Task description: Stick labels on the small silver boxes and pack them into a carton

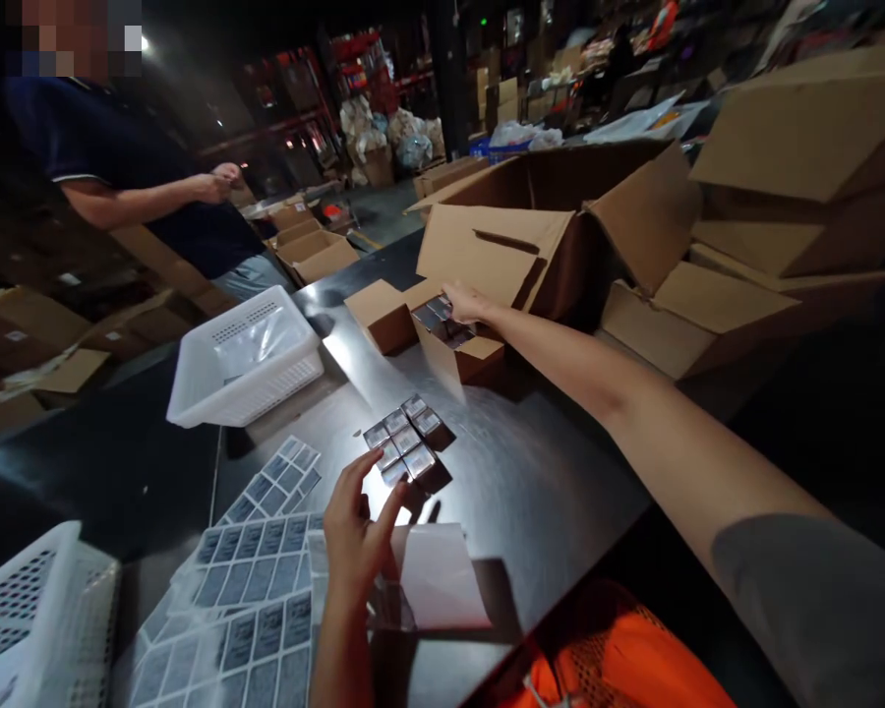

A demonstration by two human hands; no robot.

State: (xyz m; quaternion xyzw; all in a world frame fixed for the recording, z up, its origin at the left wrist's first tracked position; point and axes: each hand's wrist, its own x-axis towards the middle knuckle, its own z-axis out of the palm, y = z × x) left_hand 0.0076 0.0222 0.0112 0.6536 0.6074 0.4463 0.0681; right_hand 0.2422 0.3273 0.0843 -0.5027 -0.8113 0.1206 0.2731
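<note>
My right hand [466,303] reaches into a small open carton [442,349]. Dark, shiny little boxes [434,313] lie inside it, and my fingertips are among them, partly hidden. On the metal table [531,472], several small silvery boxes [404,439] with labels on top stand in a tight block. My left hand [358,521] is at the near side of this block, thumb and fingers spread apart; whether a fingertip touches a box I cannot tell. Sheets of grey printed labels [255,560] lie left of that hand. A pale paper sheet [439,575] is just right of it.
A white plastic basket [245,393] holding clear bags stands at the back left, another basket [51,610] at the near left. Beside the carton is a smaller brown box [381,313]. Large open cartons [634,216] crowd the right. A person [140,187] stands across the table.
</note>
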